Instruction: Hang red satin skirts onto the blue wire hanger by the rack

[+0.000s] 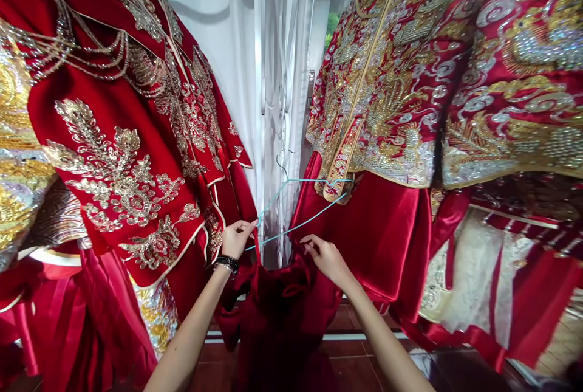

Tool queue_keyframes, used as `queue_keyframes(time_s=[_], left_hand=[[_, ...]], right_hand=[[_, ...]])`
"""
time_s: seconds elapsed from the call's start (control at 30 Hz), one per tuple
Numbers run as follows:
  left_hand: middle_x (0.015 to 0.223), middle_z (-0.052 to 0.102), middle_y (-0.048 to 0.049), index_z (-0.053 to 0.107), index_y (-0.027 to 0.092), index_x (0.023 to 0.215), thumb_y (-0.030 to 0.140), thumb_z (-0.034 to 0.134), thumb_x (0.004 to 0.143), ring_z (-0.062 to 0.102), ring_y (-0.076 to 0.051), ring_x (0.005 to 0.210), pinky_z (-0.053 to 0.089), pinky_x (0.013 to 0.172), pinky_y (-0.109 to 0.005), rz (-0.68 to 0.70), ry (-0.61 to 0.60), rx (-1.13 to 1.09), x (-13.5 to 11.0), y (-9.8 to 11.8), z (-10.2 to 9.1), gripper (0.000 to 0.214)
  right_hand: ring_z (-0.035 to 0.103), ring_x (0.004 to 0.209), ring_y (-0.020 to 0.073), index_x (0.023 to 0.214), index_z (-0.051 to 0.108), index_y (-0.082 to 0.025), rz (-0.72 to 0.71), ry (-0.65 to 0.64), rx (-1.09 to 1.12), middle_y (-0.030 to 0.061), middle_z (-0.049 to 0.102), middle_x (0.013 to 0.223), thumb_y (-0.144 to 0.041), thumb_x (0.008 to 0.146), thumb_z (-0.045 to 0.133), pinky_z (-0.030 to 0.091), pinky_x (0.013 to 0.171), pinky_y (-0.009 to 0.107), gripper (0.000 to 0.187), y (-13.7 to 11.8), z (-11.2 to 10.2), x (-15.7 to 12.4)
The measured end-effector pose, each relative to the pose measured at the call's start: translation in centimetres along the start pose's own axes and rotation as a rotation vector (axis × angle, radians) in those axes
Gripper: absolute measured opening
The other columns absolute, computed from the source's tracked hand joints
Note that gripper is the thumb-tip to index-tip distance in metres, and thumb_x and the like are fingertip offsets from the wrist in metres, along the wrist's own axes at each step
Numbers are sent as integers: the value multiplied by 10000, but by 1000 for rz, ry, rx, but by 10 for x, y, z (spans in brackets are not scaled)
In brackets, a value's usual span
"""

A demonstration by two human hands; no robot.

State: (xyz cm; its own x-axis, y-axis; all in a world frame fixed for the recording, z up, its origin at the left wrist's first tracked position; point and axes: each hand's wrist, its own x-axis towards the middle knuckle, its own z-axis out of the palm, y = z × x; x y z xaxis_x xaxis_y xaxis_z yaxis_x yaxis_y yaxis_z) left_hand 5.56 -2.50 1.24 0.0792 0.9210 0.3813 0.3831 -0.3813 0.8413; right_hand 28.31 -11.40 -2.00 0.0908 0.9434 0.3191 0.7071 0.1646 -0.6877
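Note:
A thin light-blue wire hanger (pixel 314 213) with a metal hook tilts in mid-view. My left hand (pixel 238 239), with a black bead bracelet at the wrist, pinches the hanger near its left end; a narrow red strap runs down from those fingertips. Below hangs a dark red dress (pixel 282 313), its gathered top just under the hanger's lower bar. At the dress's upper right edge, my right hand (pixel 327 260) is closed with bent fingers on the dark cloth. The exact grip of its fingertips is partly lost against the fabric.
On the left hang red jackets (pixel 132 155) with gold and silver embroidery. Heavily beaded red-and-gold jackets (pixel 387 88) and a red satin skirt (pixel 382 228) hang on the right. White curtains (pixel 218 33) and a metal frame stand behind. Reddish floor tiles (pixel 350 367) show below.

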Motion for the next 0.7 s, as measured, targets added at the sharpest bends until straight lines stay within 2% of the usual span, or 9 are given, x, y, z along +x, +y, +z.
queue_keyframes(time_s=[0.2, 0.3, 0.37, 0.5, 0.6, 0.67, 0.7], left_hand=[[512, 536, 29, 528, 171, 591, 491, 536, 721, 473, -85, 501, 390, 545, -200, 43, -64, 11, 1, 0, 2, 345], [556, 530, 38, 528, 182, 686, 502, 526, 730, 486, -89, 498, 404, 545, -207, 47, -84, 55, -5, -1, 7, 324], [658, 560, 17, 534, 190, 780, 478, 522, 745, 533, -114, 576, 434, 601, -232, 91, -20, 108, -11, -2, 12, 291], [928, 557, -84, 550, 180, 954, 424, 517, 770, 534, -217, 873, 429, 783, -348, 307, 210, 351, -26, 2, 20, 307], [978, 545, -144, 568, 147, 1002, 415, 486, 790, 493, -268, 940, 401, 810, -400, 383, 278, 519, -45, 9, 28, 351], [934, 569, -146, 602, 159, 926, 399, 439, 815, 510, -263, 911, 403, 785, -389, 362, 193, 552, -60, 9, 39, 310], [882, 588, -136, 616, 176, 854, 397, 425, 819, 529, -257, 880, 408, 765, -379, 325, 84, 553, -67, 7, 47, 294]], right_hand=[[585, 683, 154, 873, 593, -212, -3, -86, 15, 12, 639, 722, -207, 756, 388, 413, 668, 274, 235, 2, -6, -3], [581, 691, 149, 924, 588, -200, -19, -54, 81, 8, 626, 709, -186, 747, 384, 422, 682, 279, 270, 3, -5, -3], [579, 747, 150, 955, 581, -195, -52, 3, 116, 14, 611, 745, -174, 744, 380, 431, 708, 286, 291, 2, -5, -1], [554, 860, 152, 972, 575, -207, -120, 120, 160, 43, 574, 922, -171, 742, 396, 448, 728, 295, 294, -3, -10, 4], [542, 889, 159, 998, 572, -212, -119, 174, 185, 53, 552, 953, -176, 744, 414, 459, 709, 290, 301, -7, -16, 8], [538, 894, 163, 996, 574, -207, -111, 194, 205, 58, 545, 963, -182, 748, 421, 465, 688, 283, 292, -9, -19, 9], [537, 895, 165, 989, 576, -205, -109, 202, 216, 60, 545, 968, -186, 750, 423, 467, 677, 280, 285, -11, -20, 10]])
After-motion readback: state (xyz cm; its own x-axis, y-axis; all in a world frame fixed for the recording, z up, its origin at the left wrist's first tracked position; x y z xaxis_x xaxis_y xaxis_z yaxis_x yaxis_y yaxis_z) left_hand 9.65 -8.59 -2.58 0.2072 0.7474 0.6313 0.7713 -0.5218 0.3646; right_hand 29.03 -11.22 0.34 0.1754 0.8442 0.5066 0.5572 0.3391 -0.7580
